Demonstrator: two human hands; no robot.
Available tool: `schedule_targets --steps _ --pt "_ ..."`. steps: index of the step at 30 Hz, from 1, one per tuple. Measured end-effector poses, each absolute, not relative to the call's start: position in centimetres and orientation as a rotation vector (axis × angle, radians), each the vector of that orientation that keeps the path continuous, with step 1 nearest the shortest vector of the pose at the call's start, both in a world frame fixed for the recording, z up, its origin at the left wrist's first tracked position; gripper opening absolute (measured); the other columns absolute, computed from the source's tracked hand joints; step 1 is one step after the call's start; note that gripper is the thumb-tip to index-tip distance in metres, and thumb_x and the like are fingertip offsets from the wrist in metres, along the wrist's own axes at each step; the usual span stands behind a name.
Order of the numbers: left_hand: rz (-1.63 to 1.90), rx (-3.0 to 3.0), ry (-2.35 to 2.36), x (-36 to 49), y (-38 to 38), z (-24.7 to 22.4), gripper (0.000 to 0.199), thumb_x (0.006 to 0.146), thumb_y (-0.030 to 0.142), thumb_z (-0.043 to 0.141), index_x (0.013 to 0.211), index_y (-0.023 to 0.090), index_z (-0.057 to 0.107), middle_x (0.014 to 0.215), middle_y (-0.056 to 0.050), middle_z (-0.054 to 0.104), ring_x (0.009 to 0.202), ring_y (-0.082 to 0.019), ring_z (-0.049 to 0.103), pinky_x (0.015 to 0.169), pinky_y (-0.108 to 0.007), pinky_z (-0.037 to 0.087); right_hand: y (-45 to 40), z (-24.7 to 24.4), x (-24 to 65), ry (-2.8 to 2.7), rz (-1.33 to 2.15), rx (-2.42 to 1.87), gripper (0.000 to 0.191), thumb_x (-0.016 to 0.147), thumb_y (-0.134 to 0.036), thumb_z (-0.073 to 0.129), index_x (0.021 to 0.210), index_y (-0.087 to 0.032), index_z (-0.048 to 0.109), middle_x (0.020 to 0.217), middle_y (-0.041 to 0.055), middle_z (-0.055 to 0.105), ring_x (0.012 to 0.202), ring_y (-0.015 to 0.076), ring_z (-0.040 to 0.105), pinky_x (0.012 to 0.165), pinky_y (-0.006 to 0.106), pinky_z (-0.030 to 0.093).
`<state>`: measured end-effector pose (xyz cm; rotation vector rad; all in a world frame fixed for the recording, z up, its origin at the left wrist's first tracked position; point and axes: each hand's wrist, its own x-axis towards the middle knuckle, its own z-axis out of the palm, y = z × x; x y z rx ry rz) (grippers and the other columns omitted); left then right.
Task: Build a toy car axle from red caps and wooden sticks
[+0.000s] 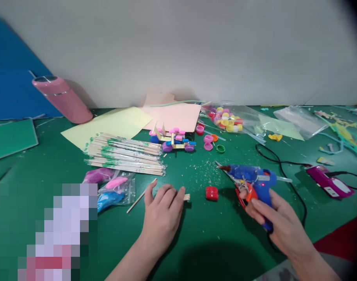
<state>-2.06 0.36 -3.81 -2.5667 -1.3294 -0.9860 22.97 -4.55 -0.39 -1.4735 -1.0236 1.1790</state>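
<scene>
My left hand (163,208) rests on the green table with fingers bent over some short wooden sticks (187,197), whose ends show beyond the fingertips. A single thin stick (137,201) lies by its thumb. On the right, my right hand (272,210) grips a blue glue gun (251,173), nozzle pointing left, with a glue stick out of its back. A metal-bladed tool with red handles (240,198) is just below the gun. Between the hands lies a small red piece (212,193).
Wrapped chopsticks (125,154), bags of coloured clay (111,187) and small toy vehicles (178,141) lie beyond my left hand. A pink bottle (64,99) stands back left. Right are a purple power strip (330,182) and black cable (295,195).
</scene>
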Motion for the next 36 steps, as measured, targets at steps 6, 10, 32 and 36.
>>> schedule_targets --steps 6,10,32,36 --pt "-0.845 -2.633 -1.319 -2.0 0.4 -4.5 0.024 0.085 0.01 0.04 0.098 0.012 0.06 0.073 -0.008 0.065 0.076 -0.021 0.061 0.083 -0.044 0.038 -0.7 -1.1 30.7 -1.342 0.479 -2.03 0.032 0.074 -0.052 0.052 0.076 -0.02 0.058 0.067 0.0009 0.057 0.061 0.0179 0.052 0.053 0.026 0.04" --pt "-0.87 -2.642 -1.307 -1.9 0.3 -4.5 0.023 0.085 0.008 0.042 0.1 0.012 0.058 0.073 -0.006 0.066 0.076 -0.021 0.061 0.078 -0.043 0.035 1.1 -2.8 33.6 -1.415 0.39 -2.196 0.038 0.075 -0.054 0.047 0.076 -0.019 0.06 0.059 0.0021 0.06 0.056 0.0201 0.056 0.051 0.028 0.042" --pt "-0.745 -2.65 -1.384 -1.5 0.2 -4.6 0.024 0.087 0.013 0.04 0.103 0.011 0.058 0.074 -0.006 0.065 0.076 -0.022 0.058 0.085 -0.046 0.031 -1.8 -2.9 19.7 -2.138 0.421 -1.646 0.043 0.076 -0.034 0.06 0.114 -0.02 0.049 0.113 0.0111 0.053 0.107 0.0275 0.049 0.088 0.043 0.043" --pt "-0.803 -2.705 -1.478 -1.5 0.3 -4.2 0.023 0.086 0.015 0.042 0.102 0.014 0.058 0.075 -0.005 0.065 0.076 -0.021 0.059 0.082 -0.043 0.035 -1.4 -3.8 19.6 -2.126 0.427 -1.641 0.028 0.08 -0.03 0.056 0.105 -0.02 0.054 0.108 0.0115 0.056 0.103 0.0281 0.051 0.087 0.045 0.043"
